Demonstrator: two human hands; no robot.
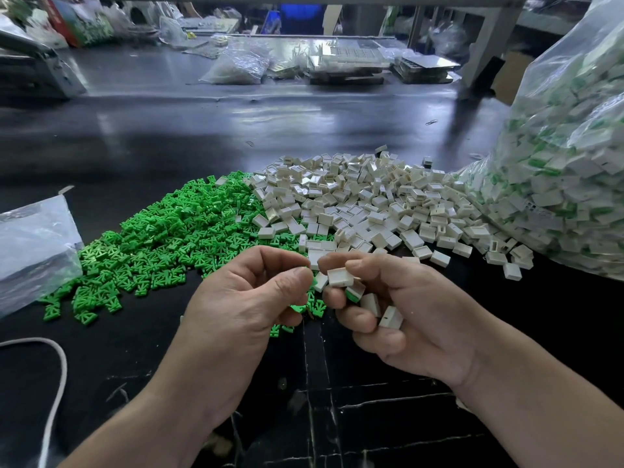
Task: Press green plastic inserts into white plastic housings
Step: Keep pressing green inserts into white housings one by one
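Nearest the camera, the two hands meet just above the dark table (135, 332). The right hand (398, 319) pinches one white housing (340, 276) between thumb and forefinger. Its lower fingers curl round several spare housings (371, 304), at least one of them already showing green at its end. The left hand (250, 295) is closed narrow, thumb against forefinger. A sliver of green insert (314, 283) shows at those tips, most of it hidden, so which way it is turned cannot be told. What matters for the next move is this: the pinched housing lies with its long axis roughly left to right, its left end facing the left fingertips, and the insert sits just beside that end, a little lower. The press would therefore seem to run sideways, left hand pushing right while the right hand braces. Whether the housing's open mouth is at that left end cannot be made out. Beyond the hands, the pile of green inserts (162, 238) spreads on the left hand's side and the pile of white housings (371, 204) on the right hand's. Further right stands a clear bag (567, 170) filled with white and green pieces.
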